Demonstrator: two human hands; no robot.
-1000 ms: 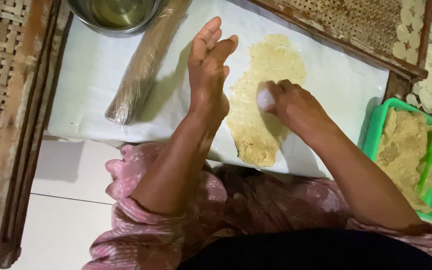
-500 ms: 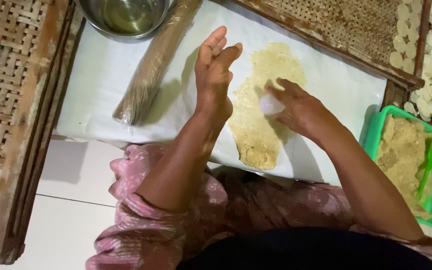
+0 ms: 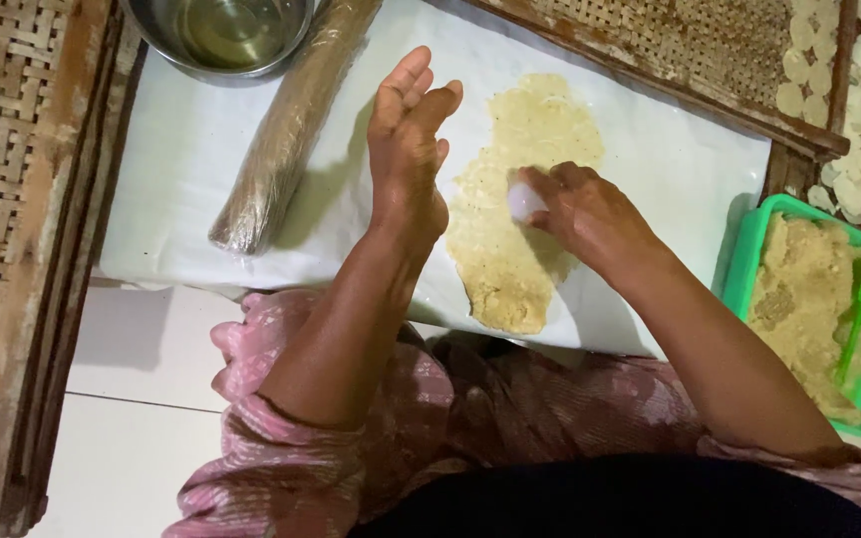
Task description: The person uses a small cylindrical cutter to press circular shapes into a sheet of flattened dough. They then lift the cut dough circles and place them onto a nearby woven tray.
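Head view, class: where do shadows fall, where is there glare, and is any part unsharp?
In the head view, light comes from the right: the rolling pin and the raised left hand throw soft shadows leftward on the white sheet. A dull sheen shows in the metal bowl. The small white object in the right hand looks slightly washed out; the dough stays fairly sharp.

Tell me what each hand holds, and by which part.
The right hand grips a small white round object in its fingertips over the flattened dough; which part cannot be told. The left hand holds nothing, raised with open fingers.
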